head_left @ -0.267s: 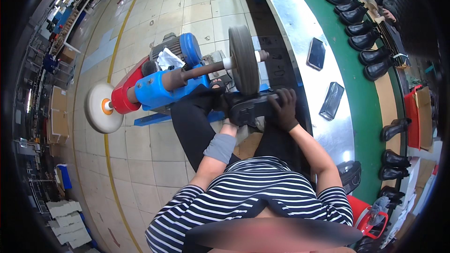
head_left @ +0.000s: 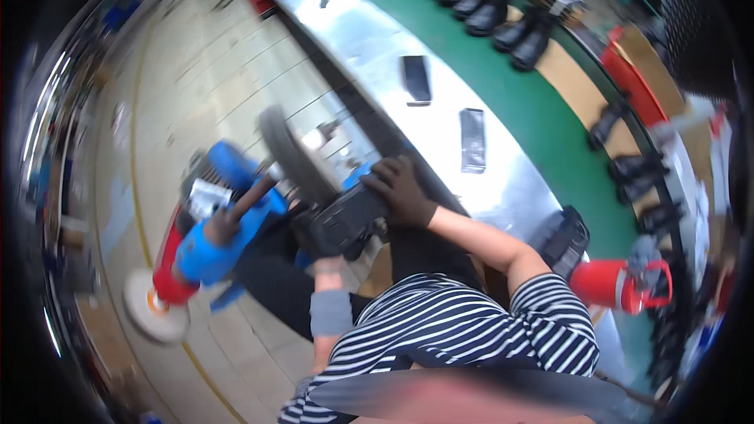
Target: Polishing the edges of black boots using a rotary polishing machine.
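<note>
A black shoe (head_left: 345, 224) is held sole up above my lap, just below a dark buffing wheel (head_left: 294, 149). My right hand (head_left: 400, 188), in a dark glove, grips the shoe's right end with its fingers bent over the edge. At the opposite end my left hand (head_left: 309, 232), also gloved, holds the shoe from the side. Its fingers are mostly hidden and blurred. Whether the shoe touches the wheel cannot be made out. The wheel is mounted on the shaft of a blue and red machine (head_left: 212, 247), which has a white wheel (head_left: 149, 306) on its other end.
A metal-topped bench (head_left: 369, 39) runs along my right, carrying a phone (head_left: 416, 78), a black case (head_left: 473, 141), another black shoe (head_left: 565, 239) and a red jug (head_left: 601, 283). Beyond it, black shoes (head_left: 487, 12) line a green conveyor (head_left: 510, 94).
The whole view has swung, so bench and machine appear shifted left and tilted, with blur. Both hands keep hold of the shoe, which stays near the wheel.
</note>
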### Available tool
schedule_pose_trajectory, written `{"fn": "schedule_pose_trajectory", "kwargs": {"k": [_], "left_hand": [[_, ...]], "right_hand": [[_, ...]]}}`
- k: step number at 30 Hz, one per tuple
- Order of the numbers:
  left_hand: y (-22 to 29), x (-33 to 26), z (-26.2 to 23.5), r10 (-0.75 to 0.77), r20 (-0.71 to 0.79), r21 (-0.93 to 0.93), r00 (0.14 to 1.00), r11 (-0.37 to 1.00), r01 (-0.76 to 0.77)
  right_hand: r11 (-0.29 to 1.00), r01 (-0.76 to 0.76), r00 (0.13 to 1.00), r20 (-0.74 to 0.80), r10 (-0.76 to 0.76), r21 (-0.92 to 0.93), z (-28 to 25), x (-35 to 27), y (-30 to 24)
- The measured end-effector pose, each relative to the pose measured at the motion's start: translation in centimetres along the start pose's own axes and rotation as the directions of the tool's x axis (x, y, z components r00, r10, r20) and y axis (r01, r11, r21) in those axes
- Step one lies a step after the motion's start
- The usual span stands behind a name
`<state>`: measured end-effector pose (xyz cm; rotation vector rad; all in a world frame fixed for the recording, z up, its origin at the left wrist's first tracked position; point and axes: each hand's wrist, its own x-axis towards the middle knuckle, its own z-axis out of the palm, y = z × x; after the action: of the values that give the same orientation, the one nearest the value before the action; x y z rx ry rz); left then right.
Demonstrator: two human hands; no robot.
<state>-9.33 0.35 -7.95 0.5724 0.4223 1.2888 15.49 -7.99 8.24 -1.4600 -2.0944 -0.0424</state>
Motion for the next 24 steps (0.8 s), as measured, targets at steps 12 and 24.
{"fn": "schedule_pose_trajectory", "kwargs": {"k": [12, 24], "left_hand": [[4.0, -2.3, 28.6, -0.236, 0.483, 0.481, 0.843, 0.876, -0.03], [-1.1, -4.5, 21.3, -0.556, 0.228, 0.777, 0.799, 0.598, 0.194]], "right_hand": [[-0.282, 0.189, 0.552, 0.136, 0.823, 0.941, -10.6, -11.5, 14.8], [0.011, 0.287, 0.09, -0.039, 0.995, 0.958, -18.5, -22.7, 30.1]]}}
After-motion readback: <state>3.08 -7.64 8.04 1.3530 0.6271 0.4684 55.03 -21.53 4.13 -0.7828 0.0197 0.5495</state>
